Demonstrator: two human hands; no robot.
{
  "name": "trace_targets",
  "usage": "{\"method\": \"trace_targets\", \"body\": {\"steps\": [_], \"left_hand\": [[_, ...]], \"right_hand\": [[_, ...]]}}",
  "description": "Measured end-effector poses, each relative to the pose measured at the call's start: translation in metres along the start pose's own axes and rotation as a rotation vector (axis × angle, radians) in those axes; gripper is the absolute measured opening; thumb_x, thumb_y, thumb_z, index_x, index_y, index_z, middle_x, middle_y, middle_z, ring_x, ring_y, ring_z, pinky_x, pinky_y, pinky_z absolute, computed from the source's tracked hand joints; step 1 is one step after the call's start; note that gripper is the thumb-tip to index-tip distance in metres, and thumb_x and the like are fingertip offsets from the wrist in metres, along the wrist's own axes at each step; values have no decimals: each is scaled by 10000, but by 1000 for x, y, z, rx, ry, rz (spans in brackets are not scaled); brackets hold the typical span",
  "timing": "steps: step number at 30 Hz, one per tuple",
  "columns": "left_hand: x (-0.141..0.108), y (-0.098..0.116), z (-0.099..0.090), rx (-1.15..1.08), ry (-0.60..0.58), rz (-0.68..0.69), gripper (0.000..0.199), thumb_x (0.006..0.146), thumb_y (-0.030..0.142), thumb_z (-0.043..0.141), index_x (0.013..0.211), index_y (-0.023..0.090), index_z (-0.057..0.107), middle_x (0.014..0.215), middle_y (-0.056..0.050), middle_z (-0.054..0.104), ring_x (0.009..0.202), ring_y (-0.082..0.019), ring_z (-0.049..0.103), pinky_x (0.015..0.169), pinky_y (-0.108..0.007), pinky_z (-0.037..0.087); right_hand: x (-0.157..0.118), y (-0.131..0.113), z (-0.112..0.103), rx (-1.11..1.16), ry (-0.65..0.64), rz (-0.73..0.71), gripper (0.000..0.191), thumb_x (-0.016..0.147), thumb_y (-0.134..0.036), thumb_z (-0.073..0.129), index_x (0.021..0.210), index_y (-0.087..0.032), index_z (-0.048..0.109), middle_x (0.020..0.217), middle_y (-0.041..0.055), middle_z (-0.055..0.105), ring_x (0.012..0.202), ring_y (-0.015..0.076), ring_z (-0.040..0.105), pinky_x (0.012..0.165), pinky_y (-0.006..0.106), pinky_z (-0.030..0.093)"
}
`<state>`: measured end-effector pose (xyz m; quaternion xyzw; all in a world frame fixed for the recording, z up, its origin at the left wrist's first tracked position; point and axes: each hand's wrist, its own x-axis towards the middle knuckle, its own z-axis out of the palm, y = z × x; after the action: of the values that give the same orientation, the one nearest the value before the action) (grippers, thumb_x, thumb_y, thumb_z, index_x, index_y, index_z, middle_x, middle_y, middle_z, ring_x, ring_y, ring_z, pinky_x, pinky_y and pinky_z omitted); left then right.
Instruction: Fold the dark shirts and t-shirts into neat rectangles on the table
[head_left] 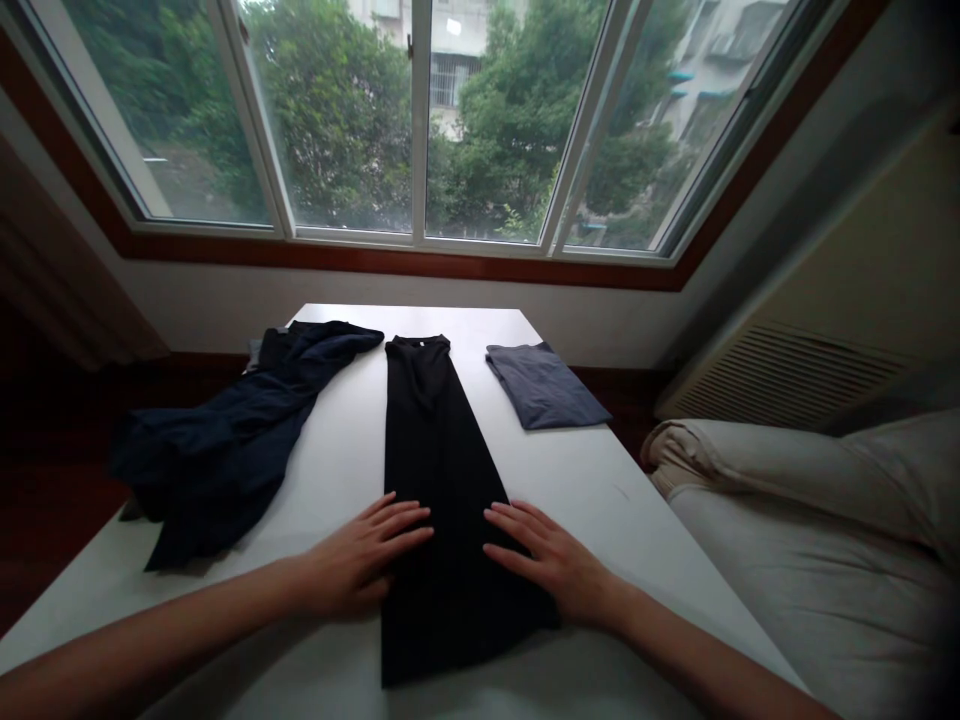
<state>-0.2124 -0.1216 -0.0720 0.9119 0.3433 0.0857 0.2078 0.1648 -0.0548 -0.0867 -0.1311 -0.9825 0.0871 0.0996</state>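
Black trousers [442, 450] lie lengthwise on the white table [345, 420], waistband at the far end and the wider hem toward me. On their left edge rests my left hand [364, 560], flat with fingers extended over the cloth. My right hand [551, 560] lies on the right edge in the same way, its fingers spread and pointing inward. Neither hand grips the fabric. A strip of black cloth shows between the two sets of fingertips.
A heap of dark navy clothing [247, 430] hangs over the table's left edge. Folded grey-blue cloth [547, 385] sits at the far right. To the right stands a beige sofa [787, 520]; beyond the table is a wide window [420, 150].
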Motion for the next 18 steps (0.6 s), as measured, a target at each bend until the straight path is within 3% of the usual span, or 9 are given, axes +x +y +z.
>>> {"method": "trace_targets", "body": {"steps": [3, 5, 7, 12, 18], "left_hand": [[-12, 27, -9, -128, -157, 111, 1011, 790, 343, 749, 1660, 349, 235, 1715, -51, 265, 1545, -378, 305, 1288, -626, 123], [-14, 36, -6, -148, -174, 129, 1053, 741, 344, 781, 1654, 335, 258, 1704, -64, 293, 1536, -396, 316, 1281, -644, 118], [-13, 39, 7, -137, -100, 87, 1013, 736, 300, 764, 1639, 302, 303, 1680, -84, 345, 1518, -391, 353, 1280, -639, 145], [-9, 36, 45, -119, 201, -125, 566, 830, 48, 516, 1333, 276, 635, 1472, -49, 601, 1389, -259, 520, 1244, -475, 349], [-12, 43, 46, -72, 294, -142, 538, 795, 90, 600, 1285, 300, 676, 1329, -45, 678, 1217, -272, 598, 1052, -413, 497]], "right_hand": [[9, -1, 2, 28, 10, -30, 529, 952, -225, 588, 1480, -245, 566, 1546, 137, 526, 1432, 297, 477, 1163, 517, 412], [14, -3, -1, 99, 23, -19, 486, 938, -268, 617, 1422, -225, 617, 1445, 142, 614, 1337, 297, 561, 1105, 487, 465], [18, -6, -7, 187, 33, 9, 462, 905, -264, 641, 1365, -213, 656, 1328, 136, 681, 1215, 279, 631, 1044, 447, 501], [26, -18, -23, 346, 34, 132, 358, 846, -211, 694, 1201, -232, 736, 1110, 88, 728, 1026, 237, 664, 908, 359, 530], [28, -36, -34, 438, 19, 247, 379, 825, -72, 651, 1148, -237, 758, 1097, 62, 718, 1029, 212, 665, 910, 323, 517]]}}
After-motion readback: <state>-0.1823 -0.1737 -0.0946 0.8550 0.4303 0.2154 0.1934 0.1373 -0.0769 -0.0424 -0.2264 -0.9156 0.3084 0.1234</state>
